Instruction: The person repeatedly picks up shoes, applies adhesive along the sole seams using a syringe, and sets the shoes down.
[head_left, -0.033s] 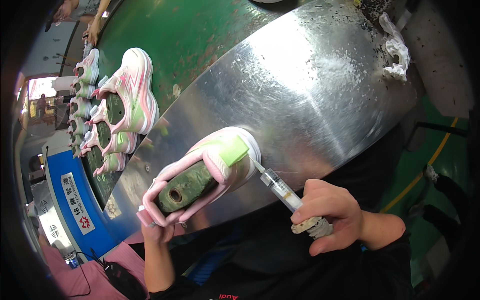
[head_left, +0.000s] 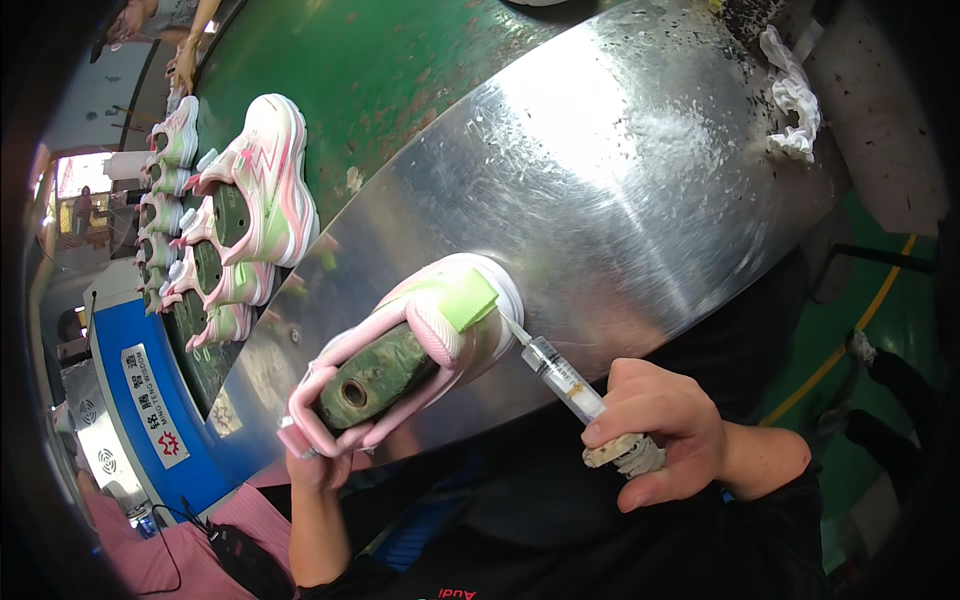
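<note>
A pink, white and light green sneaker (head_left: 465, 345) rests on the metal tabletop with a dark green shoe last (head_left: 375, 378) inside it. My left hand (head_left: 318, 470) holds the sneaker by its heel end; the fingers are partly hidden beneath it. In my right hand (head_left: 665, 430) is a clear syringe (head_left: 562, 380), gripped between fingers and thumb around its plunger end, which is wrapped in pale material. The syringe's thin tip meets the sneaker's side near the sole, just below the bright green strap (head_left: 468, 302); whether it touches I cannot tell.
Several matching sneakers (head_left: 265, 185) with lasts stand in a row on the green surface (head_left: 400, 70) at left. The metal sheet (head_left: 600, 200) has a curved edge. Crumpled white paper (head_left: 792, 95) lies far right. Another person's hand (head_left: 185, 65) is at upper left, beside a blue machine (head_left: 150, 390).
The sneaker's heel end has shifted slightly to the right, together with my left hand. My right hand and the syringe look unmoved.
</note>
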